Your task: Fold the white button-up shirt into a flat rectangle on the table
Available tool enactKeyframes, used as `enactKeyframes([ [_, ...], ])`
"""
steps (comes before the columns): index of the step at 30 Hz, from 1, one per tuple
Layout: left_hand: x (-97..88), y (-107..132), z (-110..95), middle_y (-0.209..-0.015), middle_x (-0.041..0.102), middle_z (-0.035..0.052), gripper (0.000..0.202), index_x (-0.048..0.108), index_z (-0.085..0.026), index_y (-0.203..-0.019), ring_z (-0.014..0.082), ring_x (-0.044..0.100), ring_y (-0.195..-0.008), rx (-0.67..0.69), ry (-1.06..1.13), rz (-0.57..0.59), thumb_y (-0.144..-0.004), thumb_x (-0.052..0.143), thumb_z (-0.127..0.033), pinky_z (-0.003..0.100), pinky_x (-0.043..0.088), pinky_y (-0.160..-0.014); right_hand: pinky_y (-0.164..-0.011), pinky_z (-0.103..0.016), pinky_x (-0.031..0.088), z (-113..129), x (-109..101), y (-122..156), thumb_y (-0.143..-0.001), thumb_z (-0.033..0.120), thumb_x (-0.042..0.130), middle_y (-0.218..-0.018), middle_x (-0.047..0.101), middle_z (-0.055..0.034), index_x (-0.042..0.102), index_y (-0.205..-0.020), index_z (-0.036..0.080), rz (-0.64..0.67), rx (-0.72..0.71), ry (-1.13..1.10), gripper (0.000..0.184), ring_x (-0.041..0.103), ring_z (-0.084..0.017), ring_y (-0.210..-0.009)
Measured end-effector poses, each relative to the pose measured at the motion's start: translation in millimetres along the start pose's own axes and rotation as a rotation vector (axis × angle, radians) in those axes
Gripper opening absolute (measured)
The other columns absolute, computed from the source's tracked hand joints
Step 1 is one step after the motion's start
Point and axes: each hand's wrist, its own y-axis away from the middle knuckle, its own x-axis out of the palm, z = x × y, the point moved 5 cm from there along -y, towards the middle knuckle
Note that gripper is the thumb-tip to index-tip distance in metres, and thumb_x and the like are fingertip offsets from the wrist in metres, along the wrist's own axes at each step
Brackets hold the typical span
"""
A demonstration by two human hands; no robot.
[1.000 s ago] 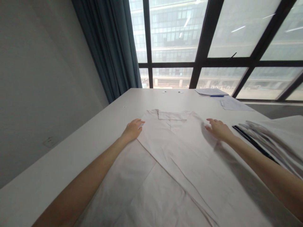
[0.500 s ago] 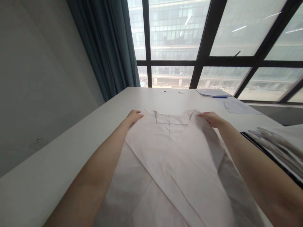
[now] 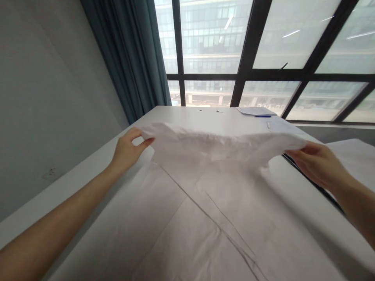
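Observation:
A pale pink garment (image 3: pixel 211 187) lies spread on the white table (image 3: pixel 187 115), its far end lifted off the surface and folded back toward me. My left hand (image 3: pixel 127 150) pinches the left corner of that raised end between thumb and fingers. My right hand (image 3: pixel 318 162) grips the right corner in the same way. The raised edge hangs stretched between both hands, hiding the collar part. The near part of the garment stays flat on the table with creased fold lines.
Papers and a blue pen (image 3: pixel 262 115) lie at the table's far right. A dark-edged stack of fabric (image 3: pixel 351 156) sits at the right, behind my right hand. A blue curtain (image 3: pixel 129 58), a grey wall and large windows bound the far side.
Both hands went from resting beside the garment's shoulders to gripping its far corners; they have lifted that end off the table and drawn it toward me.

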Motion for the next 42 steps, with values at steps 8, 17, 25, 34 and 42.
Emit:
enactKeyframes([
  [8,-49.6,172,-46,-0.107,0.070,-0.0007,0.021,0.063,-0.029,-0.094,0.0182,0.062,-0.108,0.561,-0.256,0.411,-0.088,0.050,-0.015,0.041,0.038,-0.107,-0.089,-0.050,0.055,-16,-11,151,-0.084,0.058,0.055,-0.100,0.074,-0.0077,0.074,-0.085,0.034,0.458,-0.052,0.416,0.031,0.057,-0.036,-0.119],
  [17,-7.4,215,-32,-0.149,0.041,0.0105,0.063,0.035,-0.023,-0.147,0.0280,0.042,-0.135,0.431,-0.240,0.706,-0.086,0.052,-0.026,0.044,0.041,-0.108,-0.107,-0.048,0.040,-49,13,188,-0.090,0.031,0.052,-0.145,0.047,-0.0067,0.056,-0.132,0.035,0.554,-0.199,0.586,0.043,0.042,-0.028,-0.134],
  [25,33.6,157,-6,-0.148,0.041,0.0105,0.055,0.044,-0.020,-0.142,0.0228,0.037,-0.138,0.324,-0.197,0.747,-0.087,0.048,-0.017,0.042,0.035,-0.111,-0.110,-0.050,0.035,-56,35,126,-0.087,0.014,0.043,-0.142,0.051,-0.0076,0.058,-0.131,0.028,0.547,-0.311,0.608,0.048,0.039,-0.024,-0.136],
  [34,21.3,155,-45,-0.143,0.050,0.0064,0.064,0.045,-0.024,-0.140,0.0255,0.039,-0.137,0.387,-0.199,0.758,-0.077,0.048,-0.011,0.051,0.029,-0.113,-0.106,-0.051,0.039,4,55,134,-0.083,0.025,0.055,-0.141,0.052,-0.0075,0.046,-0.140,0.028,0.554,-0.397,0.688,0.058,0.042,-0.028,-0.134],
  [42,38.1,145,-110,-0.107,0.073,0.0059,0.026,0.064,-0.020,-0.114,0.0198,0.069,-0.098,0.446,-0.120,0.529,-0.090,0.055,-0.027,0.037,0.052,-0.095,-0.080,-0.039,0.050,29,88,130,-0.094,0.030,0.050,-0.101,0.072,-0.0083,0.065,-0.110,0.022,0.342,-0.574,0.875,0.023,0.065,-0.023,-0.088],
])
